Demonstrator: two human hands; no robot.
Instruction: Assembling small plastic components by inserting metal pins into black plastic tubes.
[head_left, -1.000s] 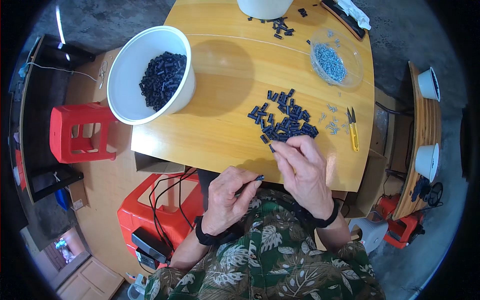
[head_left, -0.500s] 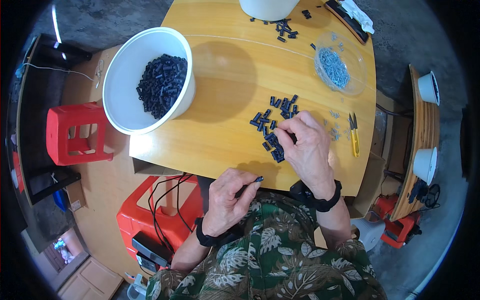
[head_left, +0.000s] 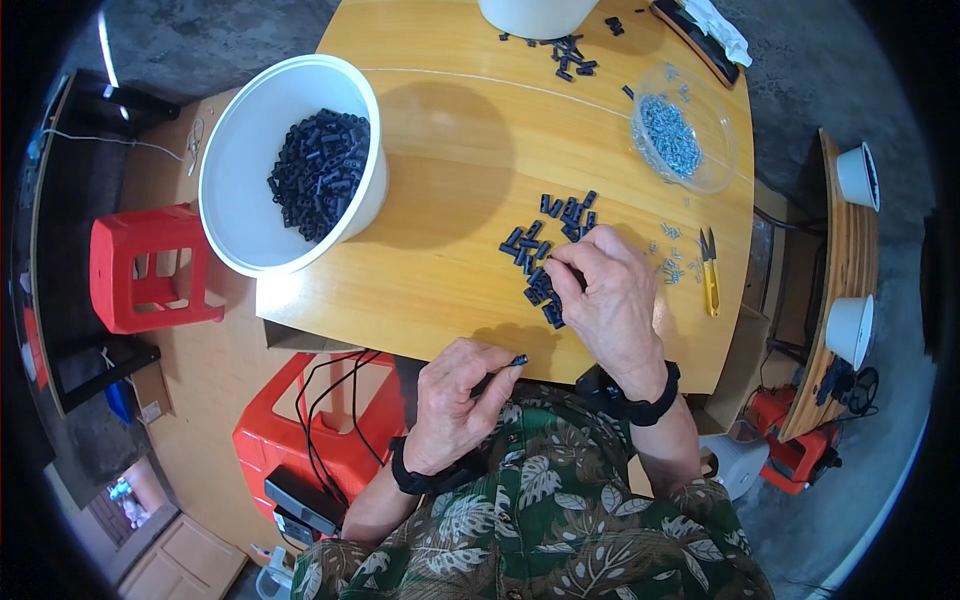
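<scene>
Near the table's front edge, my left hand is closed, pinching a small black plastic piece between thumb and forefinger. My right hand reaches over a loose pile of short black plastic pieces. Its thumb and forefinger are pressed together at the pile's right side, and whatever lies in them is hidden. Loose small silver screws lie just right of that hand. Beyond them stands a clear round plastic bowl with many more silver screws in it.
A large white bucket of black pieces stands at the table's left edge. Yellow-handled snips lie at the right. Farther back are another white bucket and scattered black pieces. A red stool with cables is below left.
My right hand has shifted very slightly left over the pile, its fingertips still together. My left hand keeps its place and its hold on the black piece.
</scene>
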